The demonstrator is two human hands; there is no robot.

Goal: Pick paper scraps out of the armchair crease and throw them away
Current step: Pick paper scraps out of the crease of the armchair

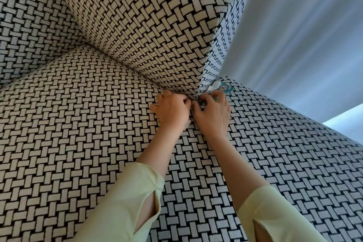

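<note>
Both hands are curled in tight at the crease, mid-frame. Right hand looks pinched on the lower edge of a scrap with a blue cartoon print, which pokes out just above it by the back cushion corner. Left hand has fingertips dug into the crease, can't tell if it's got anything. So this is the picking step. Next imo: tug the scrap free, then find a bin, none in view.

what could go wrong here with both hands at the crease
The printed scrap sits at the outer end of the crease, near the edge of the seat; the right hand could knock it off. The left hand digs curled fingers at the crease and might push hidden bits deeper. The scrap may tear if tugged.
</note>
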